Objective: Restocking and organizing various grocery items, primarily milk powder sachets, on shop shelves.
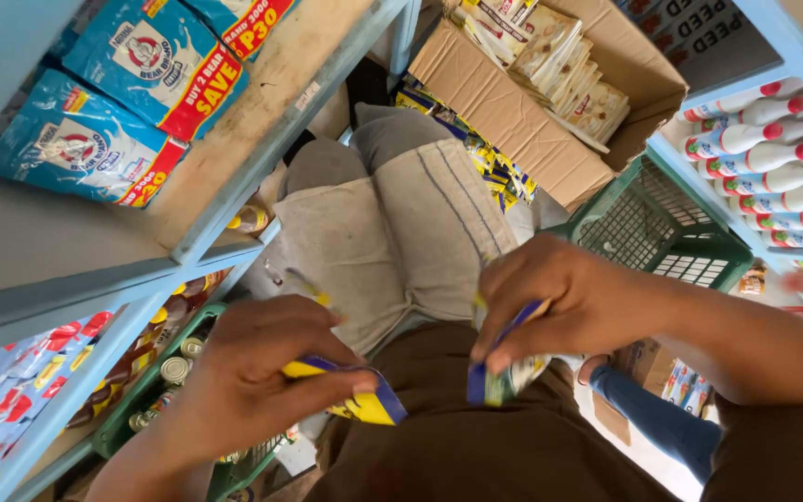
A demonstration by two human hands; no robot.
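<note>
Left hand (253, 372), at 7 o'clock: clenched on a blue-and-yellow sachet (364, 402). Right hand (569, 302), at 4 o'clock: gripping a second sachet (499, 376) over the lap. Cardboard box (522, 116) at 12 o'clock; green basket (662, 223) at 2 o'clock; blue pouches (113, 102) at 10 o'clock.
</note>
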